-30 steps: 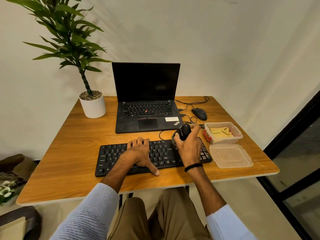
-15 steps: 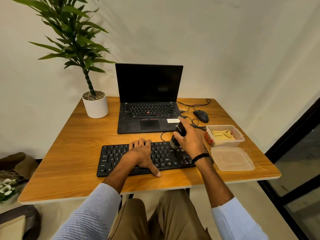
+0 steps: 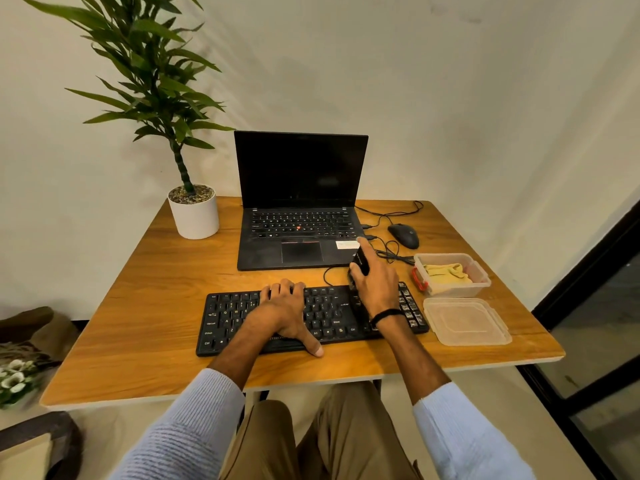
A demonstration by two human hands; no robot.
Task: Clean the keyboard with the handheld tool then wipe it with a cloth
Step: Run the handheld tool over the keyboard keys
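The keyboard point(image 3: 329, 311) is laid with its long axis left to right across the table point(image 3: 138, 323). The handheld tool point(image 3: 360, 261) is clasped in the right hand point(image 3: 375, 287), index finger stretched along its top, nose down at the keyboard's far edge near the right end, so most keys lie to its left. The keyboard is braced by the left hand point(image 3: 280, 310), fingers hooked at the far edge, thumb at the near one. Compared with a second earlier, the tool is tipped lower.
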